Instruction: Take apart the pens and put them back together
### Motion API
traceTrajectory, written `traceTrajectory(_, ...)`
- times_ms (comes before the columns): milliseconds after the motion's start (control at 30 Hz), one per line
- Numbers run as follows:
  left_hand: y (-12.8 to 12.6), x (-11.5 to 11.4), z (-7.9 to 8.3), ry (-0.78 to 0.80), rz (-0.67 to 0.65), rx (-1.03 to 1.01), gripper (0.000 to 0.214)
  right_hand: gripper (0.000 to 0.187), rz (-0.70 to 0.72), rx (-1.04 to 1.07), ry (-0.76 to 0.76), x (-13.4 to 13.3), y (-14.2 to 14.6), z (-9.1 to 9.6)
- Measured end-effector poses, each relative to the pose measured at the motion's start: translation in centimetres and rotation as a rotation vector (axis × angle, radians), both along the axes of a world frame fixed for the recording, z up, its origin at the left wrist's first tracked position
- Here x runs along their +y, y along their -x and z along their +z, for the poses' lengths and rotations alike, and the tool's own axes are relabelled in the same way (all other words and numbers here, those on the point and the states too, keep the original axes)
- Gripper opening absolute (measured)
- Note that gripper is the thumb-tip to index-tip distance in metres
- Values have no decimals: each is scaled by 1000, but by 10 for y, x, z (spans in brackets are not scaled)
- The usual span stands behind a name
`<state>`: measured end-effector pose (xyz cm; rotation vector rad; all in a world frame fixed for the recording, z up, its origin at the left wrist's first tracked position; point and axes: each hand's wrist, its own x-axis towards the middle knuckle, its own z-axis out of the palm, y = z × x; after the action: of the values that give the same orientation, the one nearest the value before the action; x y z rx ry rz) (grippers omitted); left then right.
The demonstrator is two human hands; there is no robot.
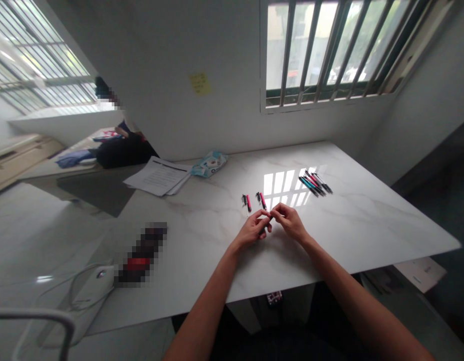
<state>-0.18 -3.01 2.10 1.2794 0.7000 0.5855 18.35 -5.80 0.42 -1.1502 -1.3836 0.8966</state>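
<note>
Just nearer than the window reflection (284, 184) on the white tabletop (367, 225), a dark pen (263, 230) is held between both hands, slightly above the surface. The left hand (252, 229) is pinched on the pen with thumb and fingertips, and its lower end shows beneath the fingers. The right hand (292, 221) is closed on the upper end with its fingertips pressed together, so that the two hands touch at the tips. How much of the pen is covered cannot be told.

Just left of the reflection, two pens (254, 200), black and red, are laid side by side and apart. Touching the reflection's right edge, a heap of pens (314, 183) is spread. Well left of the reflection, a wipes packet (209, 164) and sheets of paper (159, 176) are seen near the wall. Far to the near left of it, a pixelated object (142, 253) and a white cable (85, 286) are set. Above and left of it, a yellow sticky note (200, 82) is stuck on the wall.
</note>
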Motion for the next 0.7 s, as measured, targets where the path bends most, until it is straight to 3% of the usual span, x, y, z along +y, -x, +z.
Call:
traceTrajectory(300, 4, 1, 4, 187, -8, -78, 49, 31, 63, 375, 41, 5, 3, -3)
traceTrajectory(567, 14, 6, 7, 528, -142, -193, 31, 24, 166, 530, 10, 2, 16, 11)
traceTrajectory(700, 21, 6, 12, 635, -228, -250, 21, 31, 125, 566, 13, 8, 9, 17)
